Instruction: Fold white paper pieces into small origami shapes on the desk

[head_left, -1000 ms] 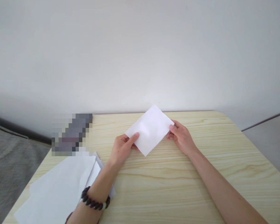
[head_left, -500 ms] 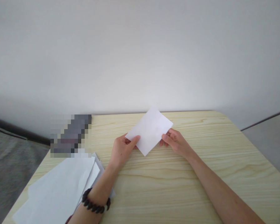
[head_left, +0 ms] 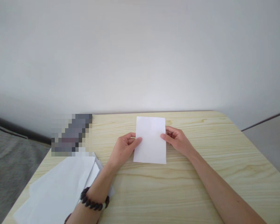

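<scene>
A small white rectangular sheet of paper (head_left: 151, 144) is held upright in front of me, over the middle of the table. My left hand (head_left: 125, 149) pinches its left edge, thumb on the near face and fingers behind. On the opposite edge, my right hand (head_left: 177, 140) grips it the same way, its fingers partly hidden by the sheet. The side facing me looks blank. Whether the paper is folded or a single layer I cannot tell. A dark beaded bracelet (head_left: 93, 203) circles my left wrist.
A stack of white paper sheets (head_left: 63, 183) lies at the left of the light wood-grain table (head_left: 165, 193), partly under my left forearm. Behind it is a dark, pixelated flat object (head_left: 76, 132). The pale wall (head_left: 140, 56) rises at the table's far edge.
The paper has turned from a slanted, diamond-like position to nearly straight, with its long sides running away from me. Both hands now hold opposite long edges.
</scene>
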`<state>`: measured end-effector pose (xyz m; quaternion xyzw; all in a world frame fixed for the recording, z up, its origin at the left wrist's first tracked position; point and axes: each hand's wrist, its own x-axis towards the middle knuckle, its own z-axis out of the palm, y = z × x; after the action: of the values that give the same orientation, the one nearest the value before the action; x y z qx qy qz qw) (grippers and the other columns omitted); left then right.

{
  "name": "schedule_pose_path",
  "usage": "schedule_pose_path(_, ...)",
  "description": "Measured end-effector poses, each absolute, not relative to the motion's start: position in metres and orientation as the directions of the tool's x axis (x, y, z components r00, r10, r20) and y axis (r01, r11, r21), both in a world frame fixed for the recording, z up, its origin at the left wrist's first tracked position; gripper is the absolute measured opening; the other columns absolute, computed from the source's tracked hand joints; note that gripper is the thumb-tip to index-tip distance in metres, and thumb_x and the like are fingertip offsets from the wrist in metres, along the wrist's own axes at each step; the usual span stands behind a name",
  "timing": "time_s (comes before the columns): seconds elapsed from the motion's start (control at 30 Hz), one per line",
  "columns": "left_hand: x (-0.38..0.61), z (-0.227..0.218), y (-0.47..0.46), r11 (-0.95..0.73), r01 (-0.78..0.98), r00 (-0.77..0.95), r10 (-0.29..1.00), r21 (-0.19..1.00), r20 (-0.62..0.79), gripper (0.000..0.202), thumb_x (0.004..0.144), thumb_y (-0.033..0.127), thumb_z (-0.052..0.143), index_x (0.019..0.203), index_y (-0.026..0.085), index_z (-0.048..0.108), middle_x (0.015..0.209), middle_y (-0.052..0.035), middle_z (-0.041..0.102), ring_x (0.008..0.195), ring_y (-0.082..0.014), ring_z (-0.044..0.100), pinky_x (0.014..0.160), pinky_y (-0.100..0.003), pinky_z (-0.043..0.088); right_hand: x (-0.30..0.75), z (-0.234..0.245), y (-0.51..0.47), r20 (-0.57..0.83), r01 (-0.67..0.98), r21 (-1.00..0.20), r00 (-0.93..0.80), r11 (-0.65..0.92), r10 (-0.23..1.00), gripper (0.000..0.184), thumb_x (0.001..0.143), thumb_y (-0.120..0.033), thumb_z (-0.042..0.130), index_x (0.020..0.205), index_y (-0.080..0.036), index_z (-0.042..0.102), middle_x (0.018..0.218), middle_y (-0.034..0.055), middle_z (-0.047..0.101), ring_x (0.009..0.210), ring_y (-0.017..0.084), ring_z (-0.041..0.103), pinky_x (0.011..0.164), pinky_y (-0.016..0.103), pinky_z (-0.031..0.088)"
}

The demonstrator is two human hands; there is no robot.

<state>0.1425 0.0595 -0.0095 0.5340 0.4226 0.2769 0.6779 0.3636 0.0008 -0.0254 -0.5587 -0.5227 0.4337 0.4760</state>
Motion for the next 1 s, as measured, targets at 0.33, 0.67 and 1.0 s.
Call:
schedule_pose_path(0.33, 0.143, -0.006, 0.059, 0.274, 0.017, 0.482, 0.841, 0.962, -0.248, 0.037, 0.071, 0.041, 0.074, 0.097, 0.018, 0.062, 0.062, 0.001, 0.07, 0.056, -0.0141, 0.063, 0.055, -0.022, 0.048, 0.362, -0.026, -0.004, 0.057, 0.225, -0.972, -0.035, 0.063, 0.998, 0.022, 0.087, -0.033, 0.054, 0.091, -0.023, 0.073, 0.08, 0.0034, 0.069, 0.07, 0.017, 0.059, 0.056, 0.025, 0.045)
schedule_pose_path(0.67, 0.143, -0.002, 0.061, 0.34, -0.033, 0.521, 0.809, 0.94, -0.274, 0.04, 0.08, 0.054, 0.058, 0.092, 0.017, 0.067, 0.079, -0.0048, 0.072, 0.073, -0.0193, 0.067, 0.062, -0.025, 0.051, 0.367, -0.03, -0.002, 0.239, 0.326, -0.914, -0.044, 0.24, 0.97, 0.037, 0.084, -0.016, 0.044, 0.101, -0.027, 0.075, 0.068, 0.0008, 0.061, 0.06, 0.012, 0.05, 0.054, 0.023, 0.038)
schedule_pose_path(1.0, 0.146, -0.005, 0.06, 0.307, 0.021, 0.505, 0.818, 0.952, -0.275, 0.038, 0.07, 0.042, 0.075, 0.095, 0.017, 0.06, 0.067, 0.001, 0.069, 0.059, -0.0125, 0.061, 0.054, -0.021, 0.046, 0.367, -0.026, -0.005, 0.188, 0.27, -0.941, -0.081, 0.203, 0.979, 0.036, 0.085, -0.025, 0.047, 0.114, -0.027, 0.069, 0.107, 0.0037, 0.069, 0.087, 0.02, 0.061, 0.069, 0.028, 0.046)
